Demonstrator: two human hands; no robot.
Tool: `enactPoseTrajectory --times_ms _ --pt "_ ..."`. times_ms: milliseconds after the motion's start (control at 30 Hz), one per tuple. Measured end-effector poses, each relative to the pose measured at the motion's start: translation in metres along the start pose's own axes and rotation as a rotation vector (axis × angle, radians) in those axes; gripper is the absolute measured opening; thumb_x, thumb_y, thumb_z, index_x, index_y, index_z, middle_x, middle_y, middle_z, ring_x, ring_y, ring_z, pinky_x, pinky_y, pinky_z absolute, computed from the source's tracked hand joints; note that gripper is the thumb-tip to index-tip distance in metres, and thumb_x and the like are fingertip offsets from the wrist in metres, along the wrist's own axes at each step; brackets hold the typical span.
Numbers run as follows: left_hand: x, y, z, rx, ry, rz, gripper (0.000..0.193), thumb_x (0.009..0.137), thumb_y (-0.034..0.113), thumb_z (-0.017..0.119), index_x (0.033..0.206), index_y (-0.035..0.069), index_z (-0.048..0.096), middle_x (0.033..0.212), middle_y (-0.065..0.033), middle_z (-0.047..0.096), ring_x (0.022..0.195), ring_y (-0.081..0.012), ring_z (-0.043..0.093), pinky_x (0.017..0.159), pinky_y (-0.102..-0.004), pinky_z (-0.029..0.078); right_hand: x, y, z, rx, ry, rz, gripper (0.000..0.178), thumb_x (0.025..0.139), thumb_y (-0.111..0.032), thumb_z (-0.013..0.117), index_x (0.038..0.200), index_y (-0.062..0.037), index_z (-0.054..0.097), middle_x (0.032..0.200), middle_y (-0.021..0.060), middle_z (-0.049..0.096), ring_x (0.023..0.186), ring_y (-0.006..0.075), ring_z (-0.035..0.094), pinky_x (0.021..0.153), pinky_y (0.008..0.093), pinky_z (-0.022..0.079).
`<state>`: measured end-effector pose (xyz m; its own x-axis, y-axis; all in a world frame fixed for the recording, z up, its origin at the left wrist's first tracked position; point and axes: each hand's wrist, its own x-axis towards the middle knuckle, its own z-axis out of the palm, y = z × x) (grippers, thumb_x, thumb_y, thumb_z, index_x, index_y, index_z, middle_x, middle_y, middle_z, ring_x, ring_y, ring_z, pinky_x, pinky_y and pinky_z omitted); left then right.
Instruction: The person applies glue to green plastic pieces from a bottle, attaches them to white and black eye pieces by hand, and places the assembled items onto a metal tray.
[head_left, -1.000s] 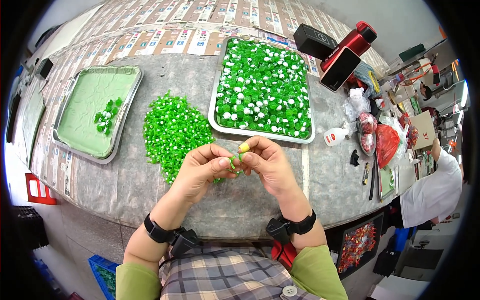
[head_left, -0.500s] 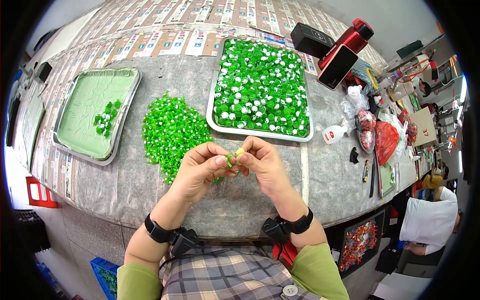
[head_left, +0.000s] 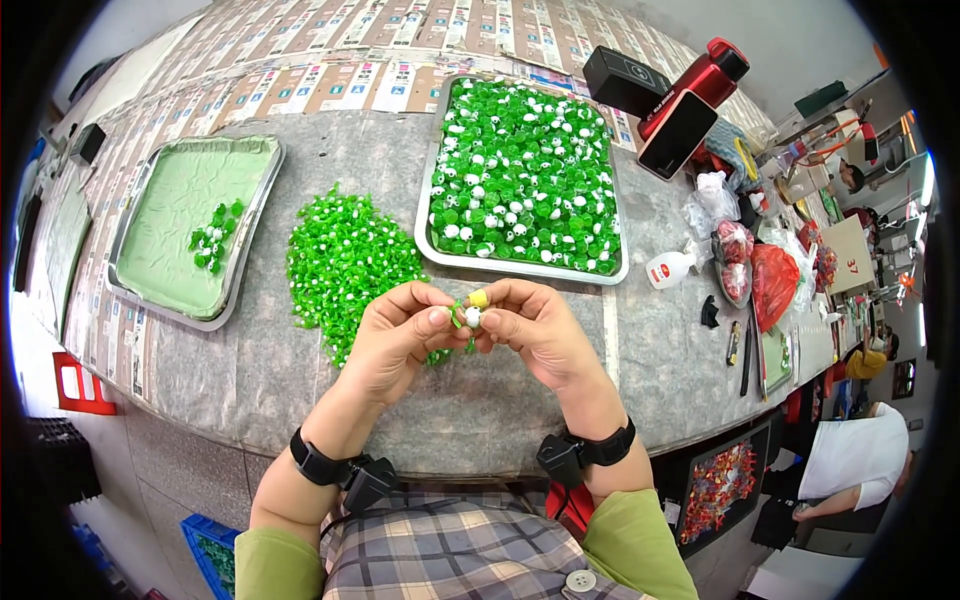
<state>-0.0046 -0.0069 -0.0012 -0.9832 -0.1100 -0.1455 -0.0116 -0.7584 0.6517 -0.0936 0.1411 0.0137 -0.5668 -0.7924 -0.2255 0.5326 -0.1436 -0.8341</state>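
Over the near middle of the table, my left hand [head_left: 398, 338] and my right hand [head_left: 538, 335] meet with fingers pinched. My left fingertips hold a small green plastic piece [head_left: 457, 314]. Between thumb and fingers of my right hand is a small white-and-green bead-like piece [head_left: 473, 317], touching or very near the green one. A yellow wrap [head_left: 478, 299] covers a right fingertip. Just beyond my left hand lies a heap of small green and white pieces [head_left: 350, 260]. A metal tray [head_left: 520, 270] full of round green and white pieces stands beyond my hands.
At left, a green-lined tray [head_left: 160, 240] holds a few finished-looking green and white pieces. A red bottle [head_left: 705, 75], a phone [head_left: 677, 135] and a black box [head_left: 625, 80] stand far right. Nearer are a white bottle [head_left: 670, 268] and a red bag [head_left: 773, 285]. A person [head_left: 850, 455] is at right.
The white bead-like piece now shows between my fingertips, beside the green piece. My right hand has shifted slightly to the right. The person at right has changed posture.
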Motion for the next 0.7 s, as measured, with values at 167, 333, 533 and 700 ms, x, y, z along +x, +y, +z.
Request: enactPoseTrajectory --times_ms 167,333,533,700 --pt "0.001 -0.003 -0.001 0.09 0.012 0.041 0.013 0.077 0.01 0.058 0.086 0.002 0.055 0.08 -0.0071 0.059 0.072 -0.0139 0.059 0.065 -0.026 0.05 0.0 -0.002 -0.001 -0.049 0.023 0.041 0.02 0.074 -0.013 0.063 0.088 -0.0009 0.057 0.078 0.0045 0.059 0.065 0.0103 0.055 0.06 0.0222 0.045" --pt "0.0 -0.003 0.0 0.237 0.007 0.097 0.013 0.076 0.01 0.059 0.083 0.001 0.053 0.078 -0.0069 0.058 0.07 -0.0154 0.059 0.065 -0.0283 0.051 -0.001 -0.002 -0.004 -0.098 0.013 0.024 0.02 0.074 -0.013 0.063 0.088 -0.0007 0.057 0.077 0.0046 0.059 0.066 0.0101 0.056 0.06 0.0223 0.045" --pt "0.001 -0.003 -0.002 0.14 0.097 0.057 0.012 0.076 0.009 0.06 0.085 0.002 0.055 0.078 -0.0062 0.059 0.068 -0.0123 0.058 0.063 -0.025 0.049 -0.005 -0.003 0.002 -0.124 0.092 -0.158 0.02 0.073 -0.003 0.061 0.092 0.0011 0.055 0.082 0.0058 0.059 0.073 0.0108 0.057 0.067 0.0216 0.046" --pt "0.002 -0.004 -0.003 0.148 0.085 0.044 0.013 0.076 0.01 0.06 0.084 0.002 0.055 0.077 -0.0057 0.059 0.067 -0.0119 0.058 0.062 -0.0247 0.049 -0.008 -0.004 0.01 -0.165 0.11 -0.228 0.019 0.073 0.001 0.06 0.092 0.0016 0.055 0.085 0.006 0.059 0.079 0.0107 0.057 0.07 0.0204 0.046"
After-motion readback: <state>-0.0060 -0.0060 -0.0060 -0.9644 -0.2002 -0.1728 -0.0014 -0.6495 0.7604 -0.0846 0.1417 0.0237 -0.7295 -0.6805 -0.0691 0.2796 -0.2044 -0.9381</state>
